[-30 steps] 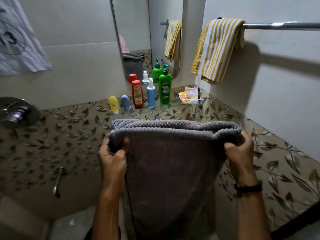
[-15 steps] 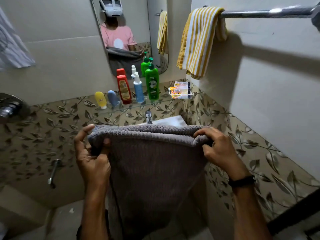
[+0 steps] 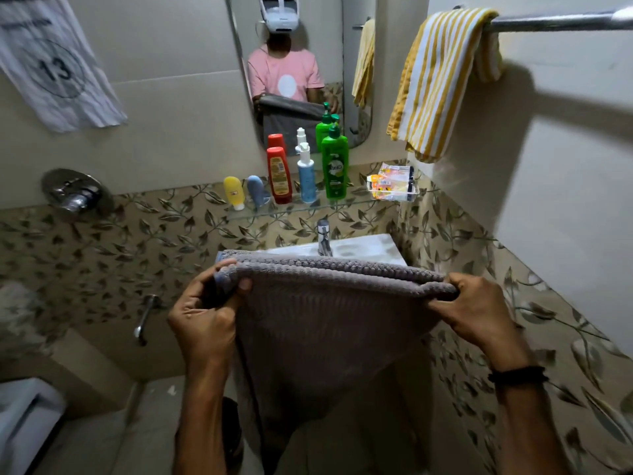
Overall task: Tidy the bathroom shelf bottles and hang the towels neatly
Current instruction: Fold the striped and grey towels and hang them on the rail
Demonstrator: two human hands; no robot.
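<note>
Head view, the only one, looks down at a grey towel [image 3: 329, 323] held folded in front of the person, above the white basin [image 3: 370, 246]. The left hand [image 3: 205, 313] is closed on the towel's left corner, thumb on the near side and fingers curled behind. The right hand [image 3: 479, 303] pinches the right corner the same way. The folded top edge runs nearly level between them, and the rest hangs straight down.

Compared with a second ago, the towel sits lower in the frame and the camera has tipped up and swung right: the mirror [image 3: 291, 63] now shows the person's reflection, and the chrome towel bar [image 3: 555, 22] reaches further across the upper right. The left hand's grip has also changed, from an open, spread pose half a second ago to a firm clasp.

On the glass shelf [image 3: 352, 204] the bottles stand in a tidy row: yellow tube [image 3: 234, 193], blue tube [image 3: 256, 190], red bottle [image 3: 279, 174], white-and-blue pump bottle [image 3: 306, 173], green bottle [image 3: 335, 166]. A clear soap dish [image 3: 392, 185] sits at the shelf's right end. That part of the job looks finished.

A yellow striped towel [image 3: 442, 80] already hangs over the bar's left end. Judging by the turn towards the bar, draping the grey towel over its bare stretch is probably next.
</note>
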